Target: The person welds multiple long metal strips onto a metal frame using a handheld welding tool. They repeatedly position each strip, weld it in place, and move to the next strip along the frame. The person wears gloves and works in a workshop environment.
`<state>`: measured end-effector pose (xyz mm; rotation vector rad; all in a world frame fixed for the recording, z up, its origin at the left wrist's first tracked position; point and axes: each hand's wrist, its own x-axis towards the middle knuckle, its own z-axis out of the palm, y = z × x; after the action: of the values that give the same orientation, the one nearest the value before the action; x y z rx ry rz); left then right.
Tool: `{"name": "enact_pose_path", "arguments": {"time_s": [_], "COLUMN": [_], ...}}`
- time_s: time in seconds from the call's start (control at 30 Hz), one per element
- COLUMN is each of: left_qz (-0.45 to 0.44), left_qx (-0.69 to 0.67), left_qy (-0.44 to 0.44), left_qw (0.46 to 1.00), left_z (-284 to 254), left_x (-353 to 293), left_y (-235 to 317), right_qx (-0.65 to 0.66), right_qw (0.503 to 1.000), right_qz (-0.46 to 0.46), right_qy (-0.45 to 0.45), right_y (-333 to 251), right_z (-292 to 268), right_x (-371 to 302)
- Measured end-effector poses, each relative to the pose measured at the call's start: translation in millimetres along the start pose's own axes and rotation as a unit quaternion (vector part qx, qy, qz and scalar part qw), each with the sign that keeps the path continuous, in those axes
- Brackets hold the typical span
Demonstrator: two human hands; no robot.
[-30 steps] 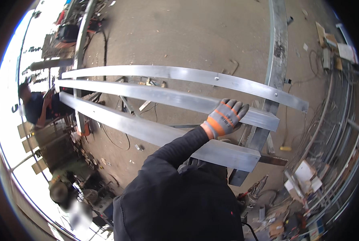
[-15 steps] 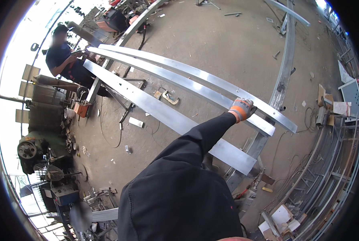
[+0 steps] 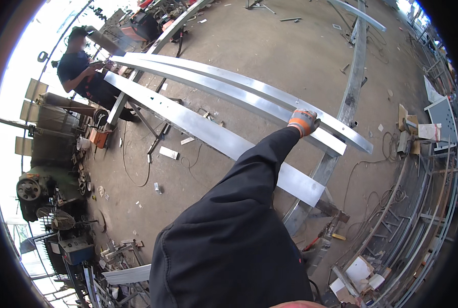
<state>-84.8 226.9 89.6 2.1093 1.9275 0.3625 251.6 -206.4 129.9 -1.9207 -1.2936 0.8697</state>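
My left hand (image 3: 303,122), in a grey and orange glove, is closed over the middle metal bar (image 3: 270,109), near that bar's close end. The fingertips are hidden, and the hand also lies against the neighbouring far bar (image 3: 249,84). Both bars are long, shiny and silver. A wider flat metal bar (image 3: 198,132) runs beneath my outstretched dark sleeve, which covers part of it. All three bars rest across a grey steel beam (image 3: 325,173) on the right and another steel beam (image 3: 117,108) on the left. My right hand does not show.
A co-worker (image 3: 80,69) in dark clothes stands at the bars' far left ends, hands near them. A red-orange box (image 3: 100,137) and machinery (image 3: 31,190) line the left side. Metal lengths (image 3: 429,205) lie along the right. Cables and scraps litter the floor.
The whole view has shifted slightly, so the bars appear a little higher and further left. My left hand keeps its place on the middle bar.
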Motion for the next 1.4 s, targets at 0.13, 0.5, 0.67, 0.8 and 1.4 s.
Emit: {"name": "enact_pose_path", "arguments": {"time_s": [0.13, 0.5, 0.67, 0.8, 1.4], "left_qz": [0.012, -0.042, -0.024, -0.034, -0.034], "left_qx": [0.020, 0.114, 0.087, 0.091, 0.071], "left_qy": [0.022, -0.009, -0.033, -0.041, -0.030], "left_qw": [0.999, 0.993, 0.995, 0.994, 0.996], "left_z": [17, 26, 22, 21, 6], "left_x": [0, 19, 15, 16, 16], "left_y": [-9, -17, -1, -2, 8], "right_qx": [0.006, 0.128, 0.118, 0.087, 0.257], "right_qw": [1.000, 0.979, 0.980, 0.988, 0.960], "right_qz": [0.000, 0.086, 0.017, 0.016, -0.017], "right_qy": [-0.002, 0.130, 0.158, 0.125, 0.111], "right_y": [-7, -39, -53, -44, -89], "right_z": [-12, -17, -24, -21, -21], "right_x": [-17, -89, -84, -85, 17]}}
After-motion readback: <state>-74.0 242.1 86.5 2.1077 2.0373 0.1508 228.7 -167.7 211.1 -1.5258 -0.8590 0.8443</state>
